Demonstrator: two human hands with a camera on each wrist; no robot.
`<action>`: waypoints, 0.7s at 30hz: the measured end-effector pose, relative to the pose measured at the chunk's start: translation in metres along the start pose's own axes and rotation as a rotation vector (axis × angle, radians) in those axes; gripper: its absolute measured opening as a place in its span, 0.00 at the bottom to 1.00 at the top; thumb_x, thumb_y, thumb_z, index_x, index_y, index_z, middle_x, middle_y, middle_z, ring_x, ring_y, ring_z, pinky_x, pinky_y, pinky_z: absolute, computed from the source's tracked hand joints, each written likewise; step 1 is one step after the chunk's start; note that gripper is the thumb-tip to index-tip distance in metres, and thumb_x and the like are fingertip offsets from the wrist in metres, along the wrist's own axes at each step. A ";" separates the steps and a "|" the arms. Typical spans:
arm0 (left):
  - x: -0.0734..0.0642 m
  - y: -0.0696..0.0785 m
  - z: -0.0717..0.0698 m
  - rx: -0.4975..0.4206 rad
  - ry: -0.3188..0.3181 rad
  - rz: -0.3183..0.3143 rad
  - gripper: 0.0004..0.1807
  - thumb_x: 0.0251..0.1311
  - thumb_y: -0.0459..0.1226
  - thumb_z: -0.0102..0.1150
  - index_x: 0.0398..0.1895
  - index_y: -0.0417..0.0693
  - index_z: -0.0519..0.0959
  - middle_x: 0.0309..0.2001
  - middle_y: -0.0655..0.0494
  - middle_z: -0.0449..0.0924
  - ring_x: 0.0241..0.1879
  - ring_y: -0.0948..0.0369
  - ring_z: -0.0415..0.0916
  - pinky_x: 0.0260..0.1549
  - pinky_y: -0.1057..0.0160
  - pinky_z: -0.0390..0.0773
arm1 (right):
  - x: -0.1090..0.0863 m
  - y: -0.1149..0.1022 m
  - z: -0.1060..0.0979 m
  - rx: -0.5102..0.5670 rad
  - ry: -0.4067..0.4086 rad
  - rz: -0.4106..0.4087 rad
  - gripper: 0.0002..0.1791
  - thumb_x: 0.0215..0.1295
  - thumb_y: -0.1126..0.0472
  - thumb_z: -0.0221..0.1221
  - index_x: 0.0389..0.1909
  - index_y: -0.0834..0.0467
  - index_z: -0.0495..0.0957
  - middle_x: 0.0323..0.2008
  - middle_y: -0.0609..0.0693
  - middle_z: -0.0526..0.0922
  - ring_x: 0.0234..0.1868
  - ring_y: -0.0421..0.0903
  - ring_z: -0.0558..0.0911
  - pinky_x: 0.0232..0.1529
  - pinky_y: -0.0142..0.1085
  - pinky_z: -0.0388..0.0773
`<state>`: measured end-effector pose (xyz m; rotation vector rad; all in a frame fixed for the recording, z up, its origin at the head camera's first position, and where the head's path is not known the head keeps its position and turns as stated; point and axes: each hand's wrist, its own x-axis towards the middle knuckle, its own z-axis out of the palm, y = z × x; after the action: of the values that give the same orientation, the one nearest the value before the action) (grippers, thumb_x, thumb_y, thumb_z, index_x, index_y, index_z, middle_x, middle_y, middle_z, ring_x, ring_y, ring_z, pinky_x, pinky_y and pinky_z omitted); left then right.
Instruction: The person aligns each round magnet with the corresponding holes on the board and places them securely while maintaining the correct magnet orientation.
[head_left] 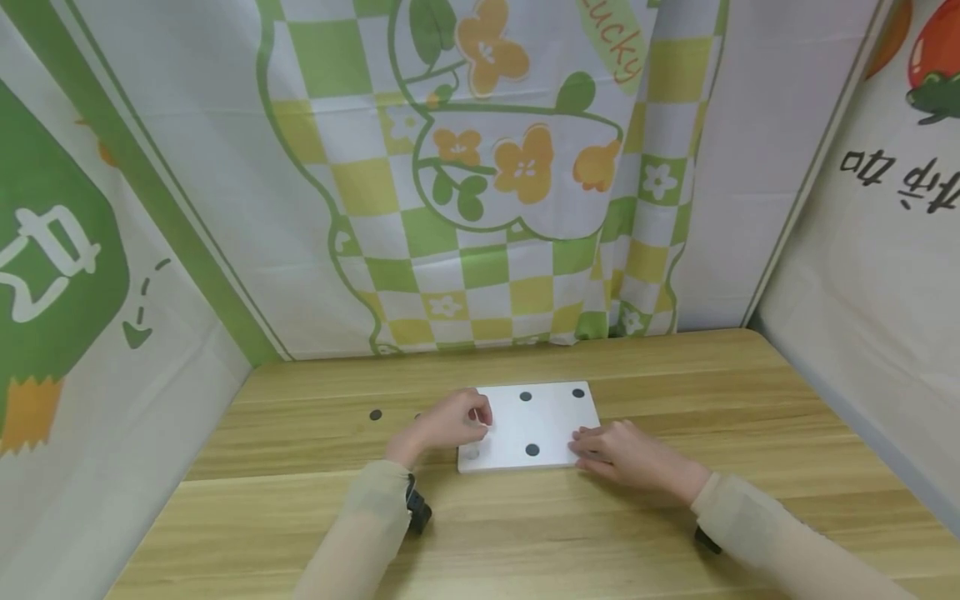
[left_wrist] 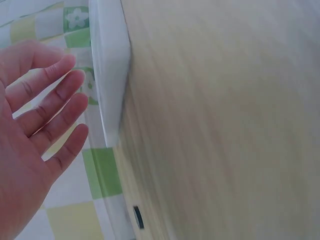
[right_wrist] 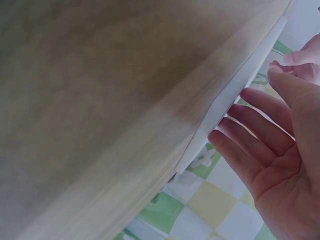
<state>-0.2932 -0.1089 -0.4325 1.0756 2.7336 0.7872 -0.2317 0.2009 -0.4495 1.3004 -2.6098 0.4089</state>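
White is the surface over which the fingers are worked. The thumb and index finger of the left hand (head_left: 450, 419) are brought close together above the board's left end, the other fingers being loosely spread; whether anything small is pinched there cannot be told. The fingers of the right hand (head_left: 622, 454) are relaxed and laid at the right edge, where light, even pressure should suffice against sliding. The board (head_left: 555, 425) is seen just below and right of the frame's centre in the head view. Three black discs (head_left: 532, 450) are borne on it, two along the far edge and one near the near edge; a paler round mark (head_left: 471, 454) is seen at its lower left. Discs are probably best taken by the rim and lowered flat, with neighbours left unbrushed. Farther left, two loose discs (head_left: 376, 415) are found on the wooden table (head_left: 510, 533), one partly hidden by the left hand.
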 end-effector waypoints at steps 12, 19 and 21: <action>-0.016 -0.018 -0.007 0.021 0.080 -0.056 0.04 0.52 0.32 0.61 0.31 0.45 0.78 0.34 0.56 0.76 0.38 0.58 0.72 0.38 0.64 0.75 | -0.001 0.000 -0.001 -0.017 0.014 -0.024 0.12 0.62 0.59 0.61 0.43 0.60 0.83 0.45 0.57 0.85 0.47 0.50 0.84 0.46 0.42 0.83; -0.025 -0.023 -0.013 0.025 0.112 -0.062 0.03 0.53 0.31 0.61 0.31 0.44 0.79 0.35 0.54 0.78 0.40 0.57 0.74 0.44 0.58 0.77 | 0.000 0.001 0.000 -0.020 0.020 -0.031 0.12 0.62 0.59 0.61 0.43 0.61 0.83 0.44 0.57 0.85 0.47 0.51 0.85 0.46 0.42 0.84; -0.028 -0.025 -0.016 0.026 0.116 -0.065 0.04 0.53 0.32 0.61 0.32 0.43 0.79 0.35 0.54 0.79 0.42 0.56 0.74 0.46 0.56 0.77 | -0.001 0.001 0.000 -0.020 0.023 -0.029 0.13 0.62 0.59 0.61 0.44 0.61 0.83 0.44 0.57 0.85 0.47 0.50 0.85 0.46 0.42 0.84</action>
<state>-0.2919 -0.1492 -0.4339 0.9701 2.8659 0.8322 -0.2319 0.2018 -0.4495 1.3185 -2.5663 0.3893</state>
